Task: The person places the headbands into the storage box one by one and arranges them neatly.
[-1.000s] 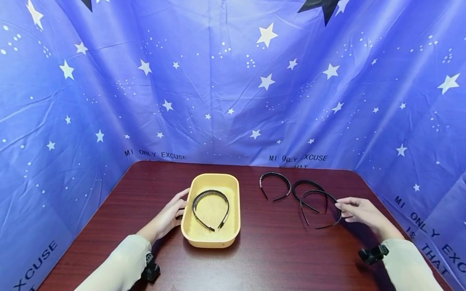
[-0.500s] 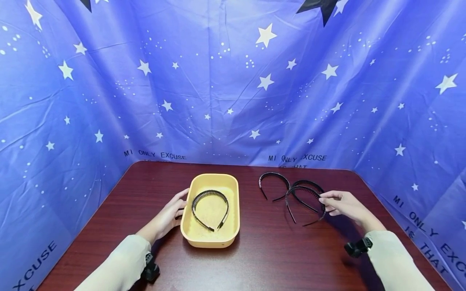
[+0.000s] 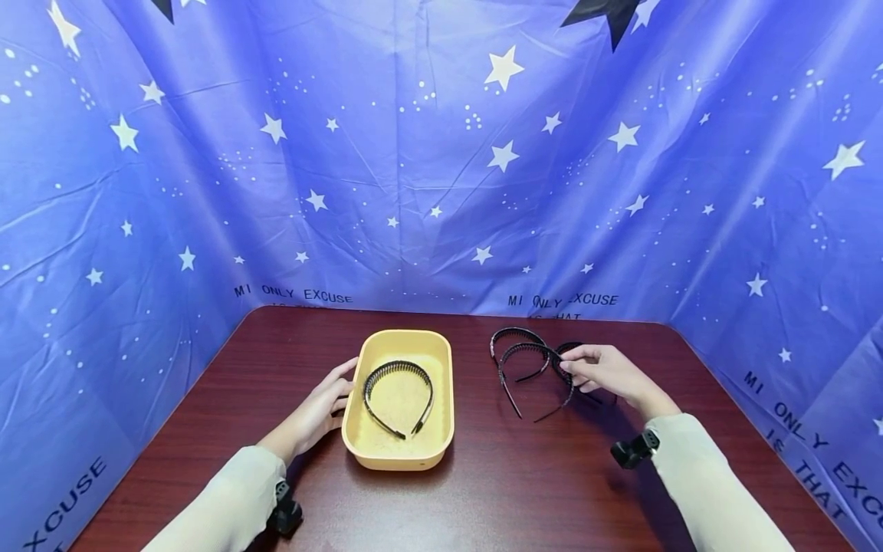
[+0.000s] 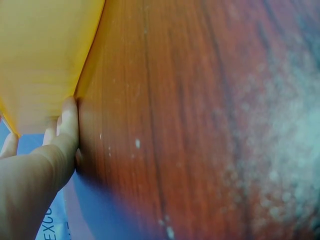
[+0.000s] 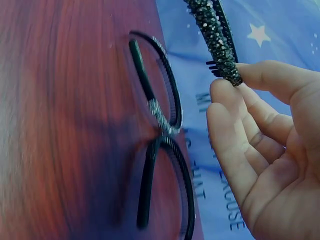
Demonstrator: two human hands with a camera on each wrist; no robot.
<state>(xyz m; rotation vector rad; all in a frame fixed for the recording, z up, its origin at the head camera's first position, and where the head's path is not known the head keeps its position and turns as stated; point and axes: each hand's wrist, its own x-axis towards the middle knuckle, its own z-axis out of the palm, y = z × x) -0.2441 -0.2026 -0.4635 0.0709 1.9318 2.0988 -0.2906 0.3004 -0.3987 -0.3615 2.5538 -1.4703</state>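
My right hand (image 3: 586, 366) pinches a black toothed headband (image 3: 531, 348) by its right side and holds it just above the table. In the right wrist view, thumb and fingers of that hand (image 5: 235, 75) grip the headband's glittery band (image 5: 215, 35). Two more black headbands lie behind it, one (image 3: 513, 331) further left and one (image 3: 569, 345) partly hidden by the hand; they also show crossing each other (image 5: 160, 85). My left hand (image 3: 327, 399) rests with straight fingers (image 4: 67, 125) against the left wall of a yellow tray (image 3: 400, 456). Inside it lies another headband (image 3: 398, 368).
The dark red wooden table (image 3: 524, 475) is enclosed on three sides by a blue star-printed cloth (image 3: 441, 153). The yellow tray wall (image 4: 45, 60) fills the left wrist view's upper left.
My right hand has carried its headband leftward, from the table's right part to in front of the two lying headbands. The left hand and the tray have stayed put.
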